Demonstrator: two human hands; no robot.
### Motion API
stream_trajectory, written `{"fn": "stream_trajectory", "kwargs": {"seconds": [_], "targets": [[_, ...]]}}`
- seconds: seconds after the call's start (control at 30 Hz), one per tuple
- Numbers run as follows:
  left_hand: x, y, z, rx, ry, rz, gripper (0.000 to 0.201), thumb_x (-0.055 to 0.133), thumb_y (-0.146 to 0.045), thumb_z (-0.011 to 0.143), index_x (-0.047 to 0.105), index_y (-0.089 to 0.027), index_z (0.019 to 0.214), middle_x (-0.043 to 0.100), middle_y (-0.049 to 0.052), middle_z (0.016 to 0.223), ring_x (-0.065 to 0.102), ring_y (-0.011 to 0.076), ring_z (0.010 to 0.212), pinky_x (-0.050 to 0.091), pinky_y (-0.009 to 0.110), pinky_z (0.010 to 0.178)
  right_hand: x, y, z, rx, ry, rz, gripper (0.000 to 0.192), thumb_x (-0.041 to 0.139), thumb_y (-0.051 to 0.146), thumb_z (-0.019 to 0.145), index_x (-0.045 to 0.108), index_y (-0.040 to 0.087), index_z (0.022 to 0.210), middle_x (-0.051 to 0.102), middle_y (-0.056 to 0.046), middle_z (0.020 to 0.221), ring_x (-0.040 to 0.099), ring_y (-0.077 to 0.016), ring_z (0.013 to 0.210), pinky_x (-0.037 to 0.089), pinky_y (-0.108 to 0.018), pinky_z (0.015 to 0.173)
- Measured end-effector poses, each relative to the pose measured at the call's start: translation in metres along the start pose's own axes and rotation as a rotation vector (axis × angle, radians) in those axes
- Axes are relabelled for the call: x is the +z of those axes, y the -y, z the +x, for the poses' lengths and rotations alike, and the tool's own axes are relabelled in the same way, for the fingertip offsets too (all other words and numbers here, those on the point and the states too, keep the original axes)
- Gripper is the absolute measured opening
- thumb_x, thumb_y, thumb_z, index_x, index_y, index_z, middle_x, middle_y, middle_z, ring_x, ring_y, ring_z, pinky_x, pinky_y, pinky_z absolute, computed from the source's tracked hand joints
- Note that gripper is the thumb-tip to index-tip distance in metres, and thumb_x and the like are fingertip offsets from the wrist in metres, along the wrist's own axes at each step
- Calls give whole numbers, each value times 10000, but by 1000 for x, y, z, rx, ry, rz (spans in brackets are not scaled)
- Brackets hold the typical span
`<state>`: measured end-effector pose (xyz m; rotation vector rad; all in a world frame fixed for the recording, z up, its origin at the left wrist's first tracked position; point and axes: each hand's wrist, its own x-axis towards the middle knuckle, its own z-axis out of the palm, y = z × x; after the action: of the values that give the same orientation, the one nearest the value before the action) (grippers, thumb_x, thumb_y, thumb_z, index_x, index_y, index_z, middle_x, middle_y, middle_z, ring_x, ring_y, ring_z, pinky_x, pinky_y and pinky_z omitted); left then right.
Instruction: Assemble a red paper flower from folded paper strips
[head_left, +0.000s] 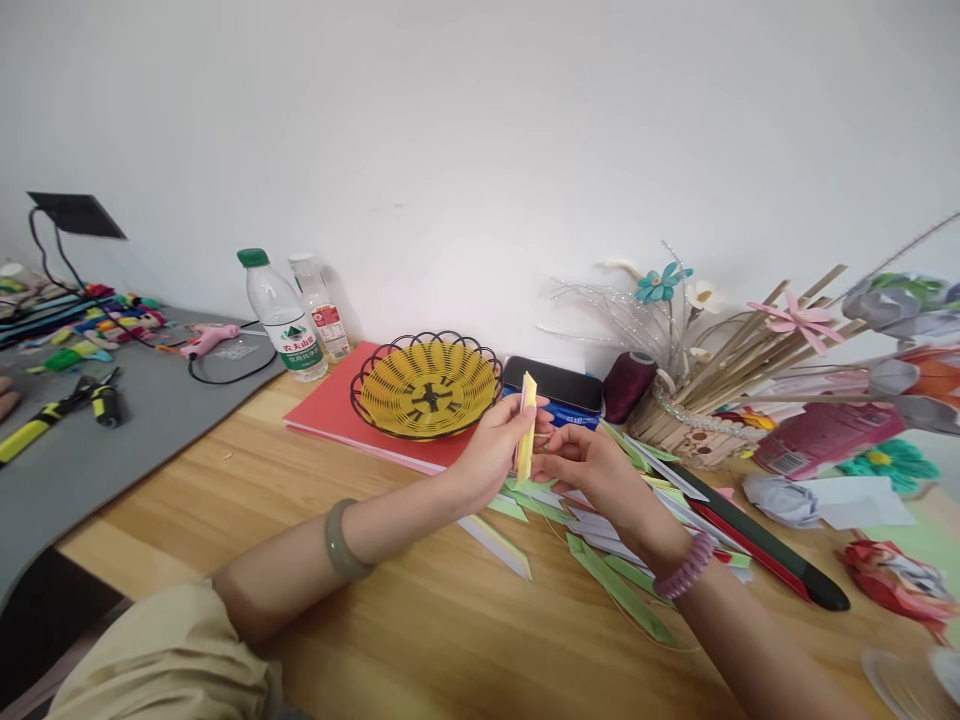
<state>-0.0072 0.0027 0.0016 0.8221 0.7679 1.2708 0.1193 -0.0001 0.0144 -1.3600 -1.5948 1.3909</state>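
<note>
Upright in front of me is a folded yellow paper piece (528, 445), pinched between the thumb and fingers of my left hand (491, 445). Close against its right side, my right hand (600, 475) has its thumb and fingers drawn together. Whatever those fingertips hold is too small to make out. Beneath both hands lie green paper strips (622, 590) and white paper strips (499, 548), loosely heaped on the wooden table (360, 620).
Behind my left hand, a yellow woven basket (427, 385) rests on red paper (322, 400). Bottles (281, 320) stand beside it. A phone (553, 383), a dark thread spool (628, 385), a long black-red tool (780, 560) and paper flowers (799, 320) are rightward; a pink glue gun (210, 338) lies left.
</note>
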Motion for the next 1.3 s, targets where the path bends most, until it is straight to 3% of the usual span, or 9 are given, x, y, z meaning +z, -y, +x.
{"fn": "stream_trajectory", "kwargs": {"seconds": [0.3, 0.5, 0.67, 0.83, 1.07, 1.23, 1.3], "targets": [[2, -1, -1, 10, 13, -70, 122, 499, -189, 810, 585, -154, 889, 559, 26, 835, 548, 102, 815, 431, 224, 751, -1, 4, -4, -23, 21, -21, 155, 602, 311, 672, 546, 180, 733, 640, 8, 682, 607, -122, 653, 436, -220, 547], [2, -2, -1, 20, 46, -81, 143, 514, -218, 809, 586, -161, 918, 561, 27, 869, 541, 111, 870, 428, 234, 796, -3, 7, -6, -79, 17, -92, 131, 604, 296, 671, 597, 166, 684, 623, 5, 660, 554, -107, 598, 396, -208, 501], [2, 0, -3, 81, 68, -63, 140, 532, -215, 794, 587, -164, 911, 557, 16, 861, 540, 104, 866, 414, 227, 817, 3, 4, -8, -142, -13, -145, 211, 546, 391, 730, 556, 180, 722, 609, 10, 653, 545, -112, 581, 395, -215, 484], [3, 1, -2, 62, 2, -67, 130, 518, -229, 805, 579, -160, 897, 566, 23, 829, 556, 120, 828, 430, 254, 776, 5, -1, -4, -183, -27, -246, 218, 507, 386, 759, 528, 179, 693, 622, 1, 654, 580, -123, 608, 435, -229, 540], [0, -17, 2, 193, -63, -117, 137, 471, -197, 841, 570, -160, 928, 583, 26, 844, 580, 131, 879, 421, 297, 863, -34, 6, -2, -209, -151, -592, 229, 489, 385, 770, 582, 196, 680, 642, -9, 642, 568, -139, 569, 379, -236, 497], [-1, -25, 2, 184, -73, -96, 141, 464, -197, 844, 574, -155, 923, 577, 26, 846, 595, 140, 846, 431, 322, 851, -66, 9, -3, -236, -327, -914, 178, 493, 353, 768, 587, 219, 697, 615, -7, 597, 508, -151, 520, 288, -256, 482], [-2, -25, 2, 174, -62, -94, 142, 462, -194, 844, 572, -153, 924, 574, 26, 844, 595, 135, 826, 436, 321, 843, -73, 8, -3, -251, -342, -1017, 166, 488, 339, 770, 604, 230, 721, 621, -7, 614, 513, -159, 543, 277, -260, 497]]}}
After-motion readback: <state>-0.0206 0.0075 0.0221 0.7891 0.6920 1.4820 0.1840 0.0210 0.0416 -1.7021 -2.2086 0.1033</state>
